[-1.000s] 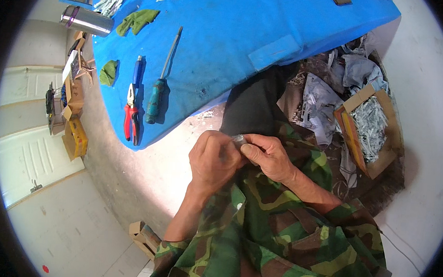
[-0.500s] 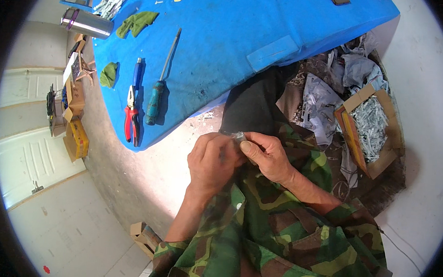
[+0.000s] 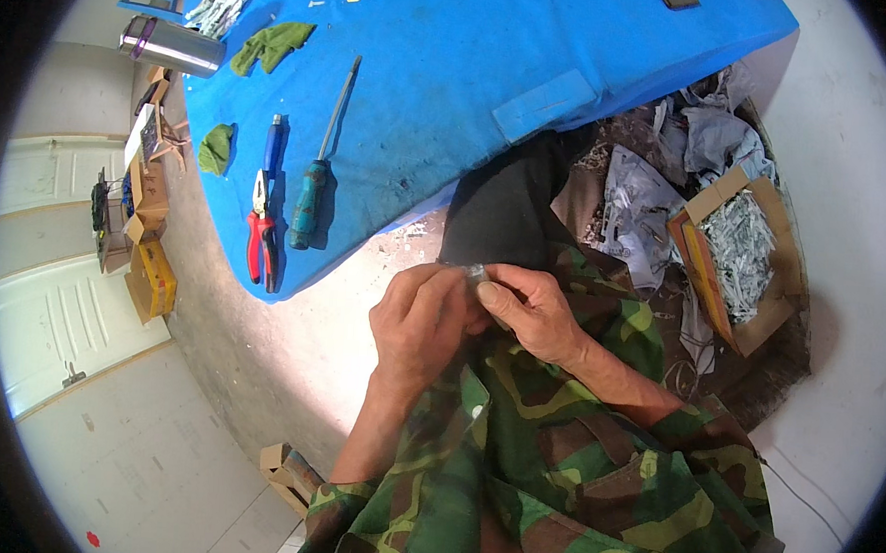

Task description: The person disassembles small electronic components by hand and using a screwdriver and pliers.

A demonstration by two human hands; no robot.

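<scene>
Over my lap, both hands are close together around a small shiny greyish piece (image 3: 476, 274), too small to name. My right hand (image 3: 533, 313) pinches it between thumb and forefinger. My left hand (image 3: 416, 320) is closed at the other side, its fingers curled inward and its fingertips mostly hidden, so what they grip cannot be made out. Beyond the hands, on a blue-covered table (image 3: 423, 75), lie pliers with red and black handles (image 3: 262, 232), a screwdriver with a teal handle (image 3: 309, 204) and a slim blue tool (image 3: 273, 147).
Green cloth pieces (image 3: 275, 47) and a steel flask (image 3: 175, 46) are at the table's far left. To the right, a cardboard box (image 3: 788, 230) holds many thin silvery strips, beside crumpled plastic bags (image 3: 639, 207). More boxes (image 3: 152, 279) stand along the left wall.
My left hand has shifted slightly left and turned a little, its knuckles now more apart from my right hand. The right hand keeps its pinch almost unmoved.
</scene>
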